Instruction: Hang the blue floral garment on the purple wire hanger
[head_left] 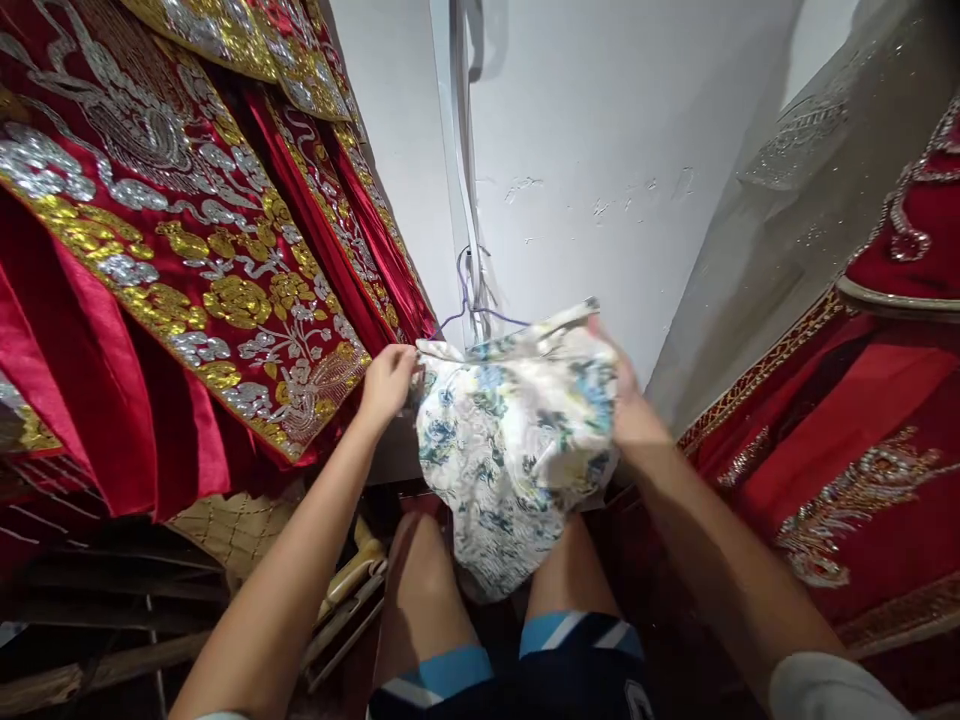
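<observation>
A white garment [495, 440] with a blue and green floral print hangs in front of my knees. Its exact kind is hard to make out, and the fabric is slightly blurred. My left hand [388, 385] pinches the upper left corner of it. At the upper right corner, my right hand [628, 395] grips the cloth, with some fingers hidden behind the fabric. A purple wire hanger [465, 300] shows above the garment's top edge, its lower part covered by the cloth. The hanger's hook is up against a pale vertical strip [459, 150] on the wall.
Red satin cloth [247, 290] with gold and silver sequins hangs at left. More red embroidered cloth [847, 440] and a sheer sparkling fabric [795, 180] are at right. Behind is a white wall [600, 110]. Bamboo furniture [349, 585] stands low at left.
</observation>
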